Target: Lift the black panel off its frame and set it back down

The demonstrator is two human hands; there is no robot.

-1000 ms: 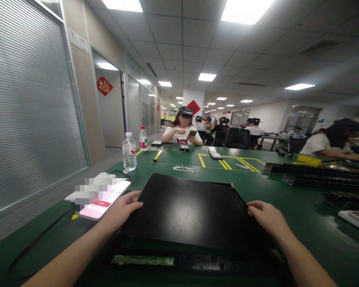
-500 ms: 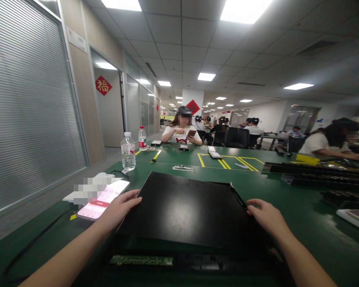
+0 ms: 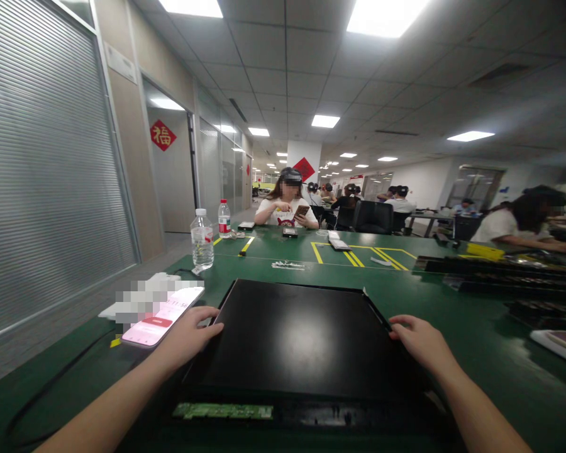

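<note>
A flat black metal cover panel (image 3: 297, 336) lies on top of a chassis on the green table (image 3: 476, 333), right in front of me. My left hand (image 3: 186, 336) grips the panel's left edge, fingers curled over it. My right hand (image 3: 419, 343) grips the right edge the same way. At the near end a green circuit board (image 3: 222, 411) shows beneath the panel.
A phone (image 3: 163, 316) with a lit pink screen lies left of my left hand, a cable beside it. Two water bottles (image 3: 202, 240) stand further back. Black trays (image 3: 504, 277) line the right side. Other people sit at the far end and right.
The panel's far edge has dropped lower and slid slightly toward me, lying flatter on the chassis. Both hands stay on its side edges.
</note>
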